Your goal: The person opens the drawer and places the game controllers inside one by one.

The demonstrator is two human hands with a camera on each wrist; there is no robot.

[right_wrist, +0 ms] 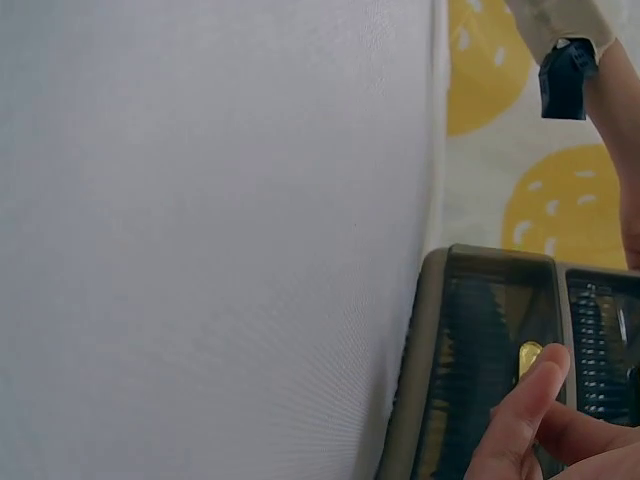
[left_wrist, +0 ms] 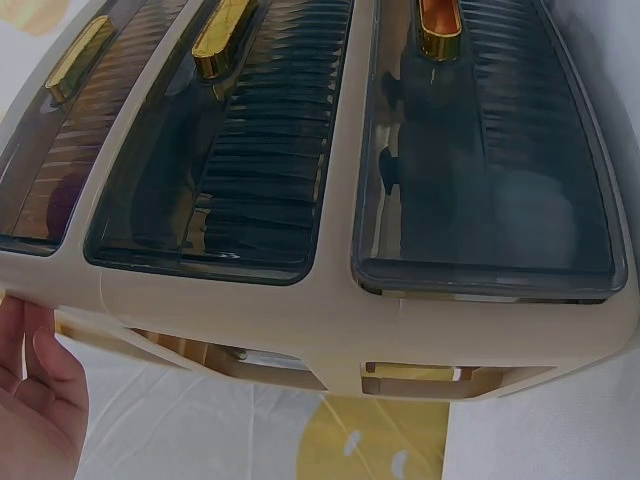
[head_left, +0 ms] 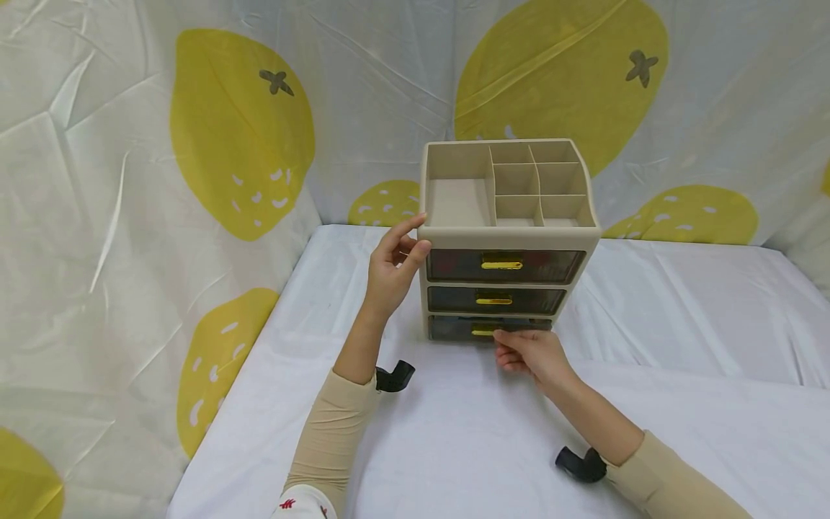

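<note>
A beige desktop drawer organizer (head_left: pixel 509 233) stands upright on the white-covered table, with open compartments on top and three dark see-through drawers below. My left hand (head_left: pixel 392 270) rests against its upper left corner, index fingertip at the rim and thumb lower down. In the left wrist view, that hand (left_wrist: pixel 40 400) touches the organizer's side. My right hand (head_left: pixel 532 355) pinches the gold handle (head_left: pixel 483 330) of the bottom drawer (head_left: pixel 454 328). The right wrist view shows the fingers (right_wrist: pixel 530 400) partly covering this handle. In the left wrist view the bottom drawer (left_wrist: pixel 480 200) sits slightly proud of the frame.
White cloth (head_left: pixel 454 432) covers the table. A hanging cloth with a lemon print (head_left: pixel 243 137) rises behind and at the left. Black wrist-worn pieces (head_left: pixel 395 376) stick out from both wrists. The upper two drawers (head_left: pixel 454 265) look closed.
</note>
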